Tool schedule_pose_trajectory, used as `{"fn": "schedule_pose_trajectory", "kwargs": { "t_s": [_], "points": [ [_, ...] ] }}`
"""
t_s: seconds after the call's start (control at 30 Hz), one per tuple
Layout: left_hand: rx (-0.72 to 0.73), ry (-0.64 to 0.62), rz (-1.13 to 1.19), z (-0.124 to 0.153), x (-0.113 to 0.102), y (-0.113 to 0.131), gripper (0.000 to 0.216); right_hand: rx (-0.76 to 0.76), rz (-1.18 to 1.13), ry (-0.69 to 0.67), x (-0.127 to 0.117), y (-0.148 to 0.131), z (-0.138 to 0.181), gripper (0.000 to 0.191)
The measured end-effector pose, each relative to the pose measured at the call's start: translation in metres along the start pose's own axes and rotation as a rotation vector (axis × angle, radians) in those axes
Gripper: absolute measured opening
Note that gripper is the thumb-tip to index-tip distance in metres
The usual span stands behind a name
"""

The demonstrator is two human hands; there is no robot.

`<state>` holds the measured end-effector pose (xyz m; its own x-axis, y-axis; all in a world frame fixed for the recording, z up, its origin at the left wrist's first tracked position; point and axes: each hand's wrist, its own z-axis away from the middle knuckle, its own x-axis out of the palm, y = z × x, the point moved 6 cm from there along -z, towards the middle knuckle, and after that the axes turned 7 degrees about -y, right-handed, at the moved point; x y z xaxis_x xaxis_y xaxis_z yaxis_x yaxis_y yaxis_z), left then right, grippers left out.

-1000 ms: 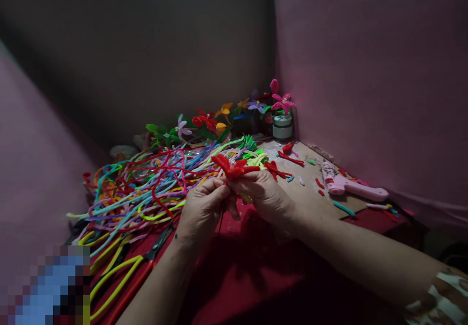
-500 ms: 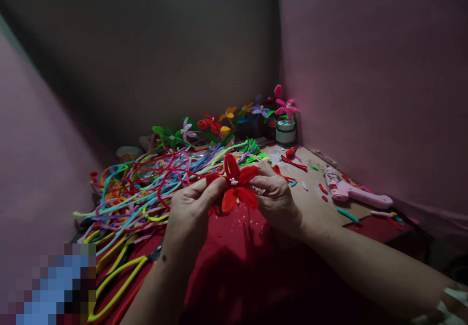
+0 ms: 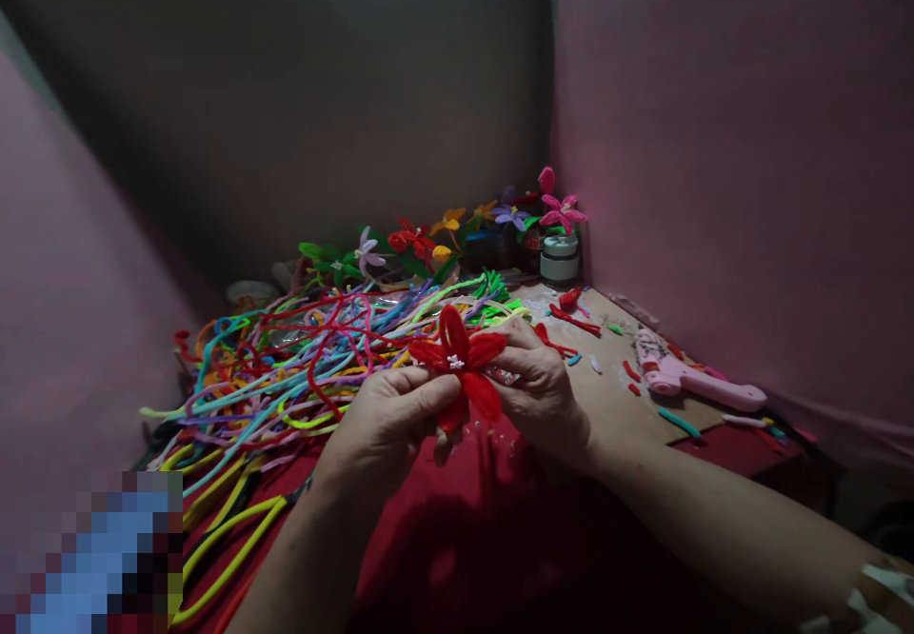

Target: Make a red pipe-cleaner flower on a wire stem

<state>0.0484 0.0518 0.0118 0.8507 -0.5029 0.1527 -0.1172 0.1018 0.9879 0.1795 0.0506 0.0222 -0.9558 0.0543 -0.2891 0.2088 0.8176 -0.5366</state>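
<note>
Between my hands is a red pipe-cleaner flower (image 3: 480, 394) with several looped petals and small white stamens at its centre. My left hand (image 3: 389, 415) is closed on it, the thumb pressed against a lower petal near the centre. My right hand (image 3: 539, 391) pinches the flower from the right, its fingertips behind the right petals. What the right fingertips grip at the back is hidden. Just beyond the hands lies a tangled heap of coloured pipe cleaners (image 3: 335, 329).
Yellow-handled pliers (image 3: 232, 544) lie at the left on the red cloth (image 3: 428, 558). A pink glue gun (image 3: 704, 382) and cut red and teal pieces rest on the board (image 3: 606, 396) at right. Finished flowers (image 3: 414, 237) and a small jar (image 3: 559, 259) stand behind.
My left thumb and fingers have shifted from the flower's left petal down to a lower petal. The left petal now shows uncovered. My right hand keeps its grip almost unmoved.
</note>
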Motion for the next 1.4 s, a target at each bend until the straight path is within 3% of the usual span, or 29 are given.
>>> {"fn": "schedule_pose_trajectory", "kwargs": {
  "t_s": [0.2,0.33,0.4,0.5,0.57,0.67,0.77,0.93,1.1,1.17,1.4],
  "points": [
    [0.123,0.043,-0.227,0.0,-0.002,0.008,0.019,0.064,-0.112,0.041,0.0,0.002,0.0,0.013],
    [0.108,0.074,-0.324,0.001,-0.002,0.01,0.025,0.059,-0.085,0.054,-0.002,0.003,-0.001,0.014],
    [0.169,0.226,-0.446,0.008,-0.005,0.018,0.025,0.06,-0.009,0.059,-0.004,0.003,-0.001,0.012],
    [0.423,0.517,-0.699,0.028,-0.002,0.039,0.012,0.06,0.065,0.07,-0.005,0.002,-0.002,0.01],
    [0.623,0.563,-0.964,0.037,0.013,0.047,0.009,0.061,0.066,0.065,-0.005,0.004,-0.002,0.008],
    [0.897,0.472,-1.35,0.041,0.036,0.042,0.017,0.093,0.027,0.053,-0.002,0.009,-0.001,0.008],
    [1.02,0.408,-1.571,0.039,0.042,0.032,0.026,0.114,-0.027,0.045,-0.001,0.013,0.0,0.006],
    [1.016,0.28,-1.721,0.038,0.05,0.029,0.024,0.108,-0.108,0.044,-0.003,0.011,-0.002,0.002],
    [0.878,0.455,-1.444,0.042,0.043,0.061,0.015,0.104,-0.077,0.011,-0.001,0.006,-0.004,0.008],
    [0.805,0.448,-1.44,0.035,0.042,0.072,0.018,0.077,-0.089,-0.019,0.001,0.004,-0.004,0.009],
    [0.672,-0.065,-1.555,-0.002,0.054,0.088,0.017,-0.042,-0.125,-0.188,0.006,-0.006,-0.006,0.008]
  ]
}}
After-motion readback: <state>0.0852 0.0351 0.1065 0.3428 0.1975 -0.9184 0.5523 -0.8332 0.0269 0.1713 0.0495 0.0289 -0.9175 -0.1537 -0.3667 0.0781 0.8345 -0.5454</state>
